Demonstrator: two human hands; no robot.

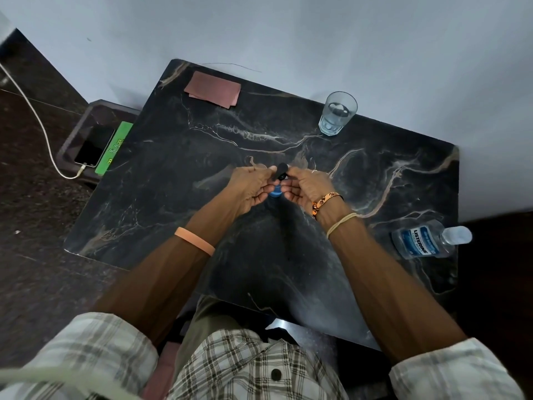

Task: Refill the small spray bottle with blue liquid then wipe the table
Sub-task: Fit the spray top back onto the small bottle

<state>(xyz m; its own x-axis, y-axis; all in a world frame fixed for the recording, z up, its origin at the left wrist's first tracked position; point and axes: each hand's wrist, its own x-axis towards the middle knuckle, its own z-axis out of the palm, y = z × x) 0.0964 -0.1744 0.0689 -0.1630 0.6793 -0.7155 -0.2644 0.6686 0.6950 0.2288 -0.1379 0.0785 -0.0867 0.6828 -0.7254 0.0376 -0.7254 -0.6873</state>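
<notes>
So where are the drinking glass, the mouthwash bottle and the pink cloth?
Drinking glass (337, 115): head view, on its clear side wall.
Mouthwash bottle (419, 241): head view, on its blue label.
Pink cloth (212, 88): head view, on the middle of its folded top.

A single head-worn wide-angle camera looks steeply down over the person's chest and forearms onto the dark marbled worktop (178, 157), close in, facing the pale wall beyond its far edge.
</notes>
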